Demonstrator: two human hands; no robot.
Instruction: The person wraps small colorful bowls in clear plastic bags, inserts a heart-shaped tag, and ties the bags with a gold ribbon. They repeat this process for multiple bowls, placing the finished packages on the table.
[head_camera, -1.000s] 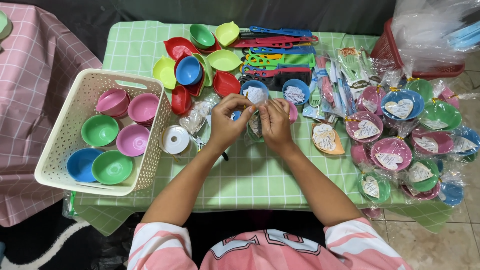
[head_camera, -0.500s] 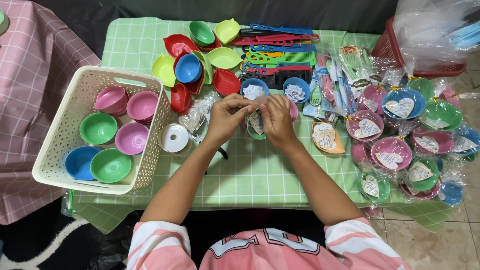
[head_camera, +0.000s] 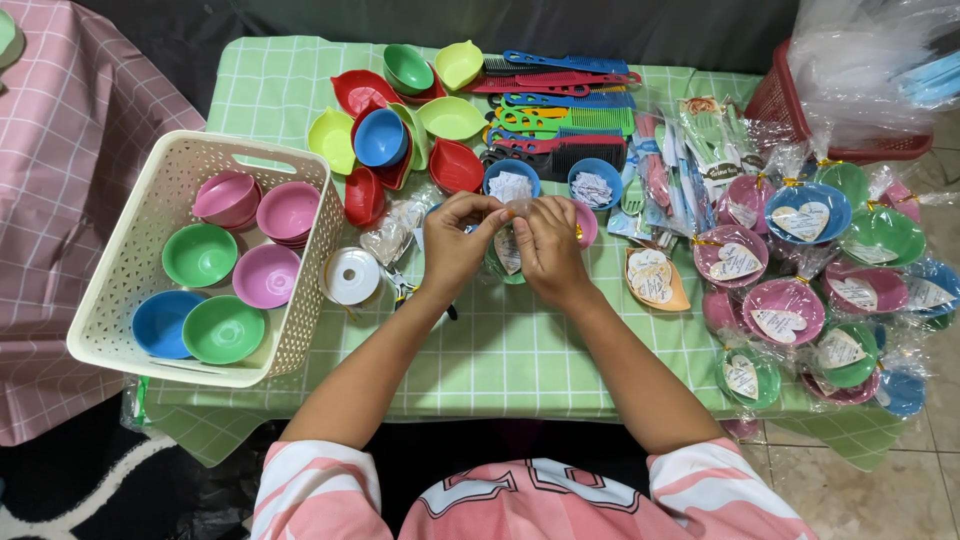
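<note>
Green checked cloth (head_camera: 520, 350) covers the table, with a cream basket (head_camera: 130, 300) of pink, green and blue bowls at the left and a white tape roll (head_camera: 352, 276) just beside it. At the centre, the left hand (head_camera: 455, 245) and right hand (head_camera: 545, 250) meet with fingertips pinched shut on the clear wrap of a small green bowl (head_camera: 507, 255) held just above the cloth. To the right lie coloured combs (head_camera: 560, 120) and many wrapped bowls (head_camera: 800, 300).

One head-worn camera looks almost straight down from close above the desk (head_camera: 300, 80), taking in its whole green-checked top, with the person's forearms entering from the near edge.
</note>
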